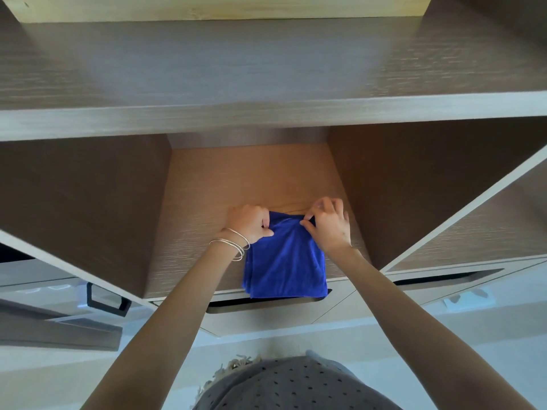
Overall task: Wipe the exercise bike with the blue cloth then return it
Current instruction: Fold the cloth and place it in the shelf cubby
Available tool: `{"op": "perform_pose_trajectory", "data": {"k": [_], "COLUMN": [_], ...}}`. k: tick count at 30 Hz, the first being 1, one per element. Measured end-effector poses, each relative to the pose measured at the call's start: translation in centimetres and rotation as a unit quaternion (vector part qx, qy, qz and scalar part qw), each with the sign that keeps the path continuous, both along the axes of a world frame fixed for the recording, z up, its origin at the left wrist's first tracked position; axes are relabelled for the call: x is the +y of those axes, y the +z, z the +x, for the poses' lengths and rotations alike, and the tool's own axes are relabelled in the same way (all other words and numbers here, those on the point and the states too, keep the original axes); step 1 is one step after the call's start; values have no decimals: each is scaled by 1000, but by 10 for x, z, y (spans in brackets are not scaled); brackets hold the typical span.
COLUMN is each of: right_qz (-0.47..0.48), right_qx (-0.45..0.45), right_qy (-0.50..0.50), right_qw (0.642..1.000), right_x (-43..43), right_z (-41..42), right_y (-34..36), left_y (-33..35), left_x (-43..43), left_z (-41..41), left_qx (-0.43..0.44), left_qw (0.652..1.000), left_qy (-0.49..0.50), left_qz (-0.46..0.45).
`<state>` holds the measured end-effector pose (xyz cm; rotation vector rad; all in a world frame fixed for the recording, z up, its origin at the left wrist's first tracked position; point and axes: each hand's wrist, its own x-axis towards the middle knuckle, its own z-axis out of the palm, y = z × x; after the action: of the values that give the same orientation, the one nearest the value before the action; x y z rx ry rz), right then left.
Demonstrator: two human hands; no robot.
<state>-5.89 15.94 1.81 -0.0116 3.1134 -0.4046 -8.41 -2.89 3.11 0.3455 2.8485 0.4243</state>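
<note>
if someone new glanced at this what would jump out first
The bright blue cloth stands out. It lies folded on the floor of the middle wooden cubby, with its near edge reaching past the front lip. The left hand, with silver bangles on its wrist, and the right hand each pinch a far corner of it.

One blue cloth (284, 261), two hands (250, 224) (328, 229) — one cubbyhole (254, 179)
</note>
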Motion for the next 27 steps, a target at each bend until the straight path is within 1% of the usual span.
{"op": "perform_pose_trajectory", "data": {"k": [4,8,10,12,14,15,16,18,19,21,22,24,26,27], "right_qz": [-47,-87,-93,-93,-67,-49,-38,-40,-42,-45,-49,-63,-88,-112], "right_qx": [-12,-40,-58,-82,-106,-113,-117,-126,-129,-122,-111,-76,-25,-2], "right_qy": [-14,-40,-35,-24,-12,-7,-3,-1,2,5,2,-13,-22,-24], "right_qw": [999,995,993,992,992,992,992,991,991,991,993,995,996,993], "right_x": [7,15,19,22,21,20,19,18,18,18,19,20,22,24], "right_z": [1,-3,-8,-10,-10,-11,-12,-15,-17,-19,-20,-16,-4,5], "right_y": [6,12,14,15,15,14,14,14,15,14,14,12,12,11], "left_y": [-1,-4,-6,-7,-8,-8,-8,-7,-7,-9,-10,-9,-4,-2], "left_x": [-1,-3,-5,-7,-8,-8,-7,-6,-4,0,1,-2,-12,-18], "left_z": [-5,-8,-9,-9,-10,-12,-14,-19,-21,-22,-22,-20,-8,1], "left_qx": [-9,9,21,9,12,36,81,164,169,118,97,99,112,99], "left_qw": [1000,1000,1000,1000,1000,999,997,985,983,988,990,992,991,992], "left_qy": [2,9,12,1,-3,2,11,29,25,15,24,52,67,67], "left_qz": [-15,8,6,-11,-6,1,-2,-36,-63,-102,-97,-63,0,31]}}
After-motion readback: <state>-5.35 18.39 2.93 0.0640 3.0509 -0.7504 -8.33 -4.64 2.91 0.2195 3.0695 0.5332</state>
